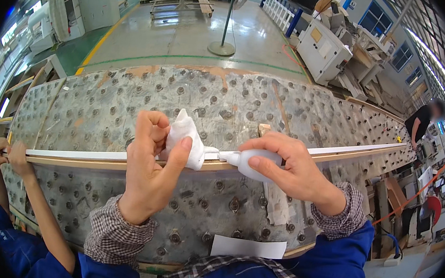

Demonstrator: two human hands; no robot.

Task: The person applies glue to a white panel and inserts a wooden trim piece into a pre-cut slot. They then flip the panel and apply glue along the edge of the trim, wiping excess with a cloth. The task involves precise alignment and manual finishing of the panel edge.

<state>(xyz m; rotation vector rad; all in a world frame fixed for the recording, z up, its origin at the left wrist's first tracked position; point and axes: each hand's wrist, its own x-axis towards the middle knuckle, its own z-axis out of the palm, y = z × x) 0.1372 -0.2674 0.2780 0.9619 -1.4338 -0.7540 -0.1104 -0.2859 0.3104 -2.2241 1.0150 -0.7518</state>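
A crumpled white cloth (184, 138) is pinched between the thumb and fingers of my left hand (148, 175), just above a long strip (84, 155) with a white face and a wood-coloured edge. My right hand (297, 170) is closed around a whitish squeeze bottle (256, 165), tipped on its side. Its narrow nozzle points left, close to the strip and the cloth. Whether the nozzle touches the strip I cannot tell. The strip runs across the work table (201, 196) from side to side, passing beneath both hands.
At the far left, a co-worker's hands (14, 155) are on the strip's end. Round studs dot the table top. A white sheet (248, 247) lies at the near edge, and a pale wood piece (277, 206) sits under the strip. Another person (422, 121) stands far right.
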